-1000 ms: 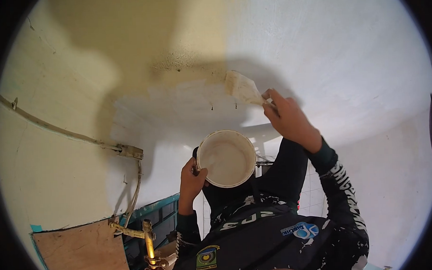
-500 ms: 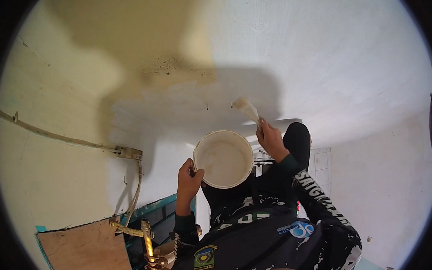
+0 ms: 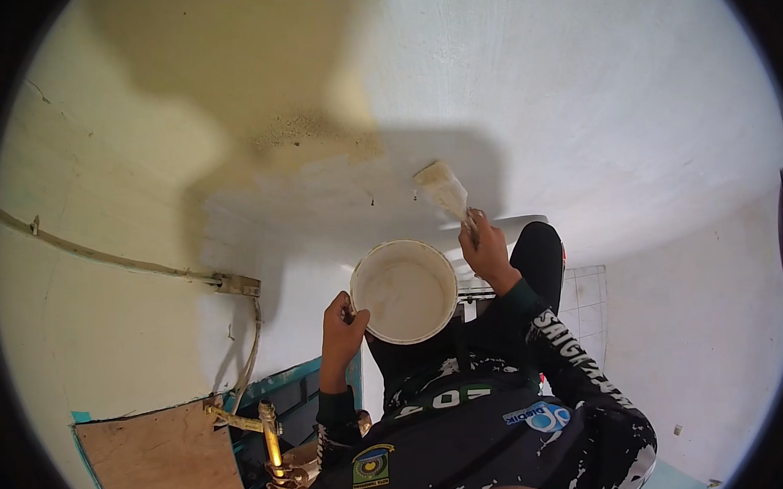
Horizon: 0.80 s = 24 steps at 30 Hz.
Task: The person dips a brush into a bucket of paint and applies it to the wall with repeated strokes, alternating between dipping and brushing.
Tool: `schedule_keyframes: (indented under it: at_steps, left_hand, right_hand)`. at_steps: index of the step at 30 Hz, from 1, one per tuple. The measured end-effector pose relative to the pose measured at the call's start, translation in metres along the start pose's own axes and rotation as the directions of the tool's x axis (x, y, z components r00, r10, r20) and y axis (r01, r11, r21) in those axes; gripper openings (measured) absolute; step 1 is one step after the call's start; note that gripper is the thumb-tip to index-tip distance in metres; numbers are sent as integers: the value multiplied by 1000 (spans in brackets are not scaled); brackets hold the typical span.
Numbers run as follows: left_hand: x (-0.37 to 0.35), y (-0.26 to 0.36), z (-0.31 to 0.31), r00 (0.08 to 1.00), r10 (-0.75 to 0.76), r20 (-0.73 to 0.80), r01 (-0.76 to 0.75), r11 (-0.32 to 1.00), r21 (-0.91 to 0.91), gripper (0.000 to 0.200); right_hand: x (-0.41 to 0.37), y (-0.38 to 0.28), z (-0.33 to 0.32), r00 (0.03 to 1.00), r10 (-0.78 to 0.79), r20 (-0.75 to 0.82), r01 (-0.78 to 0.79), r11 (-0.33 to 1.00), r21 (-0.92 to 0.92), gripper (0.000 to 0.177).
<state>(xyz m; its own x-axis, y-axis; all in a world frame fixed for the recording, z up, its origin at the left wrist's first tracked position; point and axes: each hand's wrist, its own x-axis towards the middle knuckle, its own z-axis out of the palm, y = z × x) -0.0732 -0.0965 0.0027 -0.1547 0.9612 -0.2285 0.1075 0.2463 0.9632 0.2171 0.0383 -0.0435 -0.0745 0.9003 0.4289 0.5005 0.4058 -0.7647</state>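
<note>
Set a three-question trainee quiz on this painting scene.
1. Multiple choice: what do the fingers of the right hand grip?
A) a roller
B) a paintbrush
C) a scraper
2. True or false: the left hand holds the white bucket up off any support.
3. Short answer: what colour is the unpainted patch up and to the left of the paintbrush in the picture?

Key: 1 B. 2 True. 3 Yellowish.
</note>
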Motion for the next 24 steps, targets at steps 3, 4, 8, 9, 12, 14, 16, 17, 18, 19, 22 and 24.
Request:
schedule_keyframes:
  at_steps: [3,4,8,9,12,14,16,17,18,19,22,24]
  left_hand:
    - [-1,1,2,1000,-3,-7,3,1000,-31,22]
    - [-1,1,1,1000,-2,-13,2,999,-32,22]
    - [-5,2,0,1000,-13,-26,12,999,-47,23]
    - [-5,2,-1,1000,-16,-18,15,999,-39,23]
    - [-5,-1,-4,1000,2,-19,-2,1000,-21,22]
    - [-5,-2,-4,1000,-15,-25,15,1000,-27,21]
    - [-6,-3,-6,999,-34,-27,34,999,-30,19]
    - [-7,-4,-7,999,-27,-18,26,999,-33,18]
    - [-8,-5,-7,1000,-19,-8,18,999,-37,17]
    - [-10,-6,-8,1000,-19,-13,18,999,-40,17]
    - [-18,-9,-11,1000,-7,-15,6,997,-83,15]
    - [-22,-12,-14,1000,-10,-12,9,995,-97,14]
  right_hand:
    - [-3,20,6,991,-108,82,117,987,-114,36]
    - [-5,25,7,990,-113,85,122,986,-111,36]
    - [-25,39,1,989,-22,144,47,983,-178,37]
    - [-29,38,-2,988,8,153,19,985,-170,37]
    - [-41,29,-15,982,149,118,-135,984,-119,36]
    - [-34,11,-23,992,97,86,-90,992,-90,35]
    - [-20,-12,-29,999,-28,39,29,999,-31,35]
    - [-11,-24,-31,998,-32,45,33,999,-29,35]
    - [-1,-36,-32,993,-52,102,56,998,-37,35]
    - [9,-46,-31,985,-71,159,79,996,-45,35]
    - [36,-73,-19,929,-214,303,261,957,-123,34]
    - [47,-75,0,902,-236,363,320,928,-190,34]
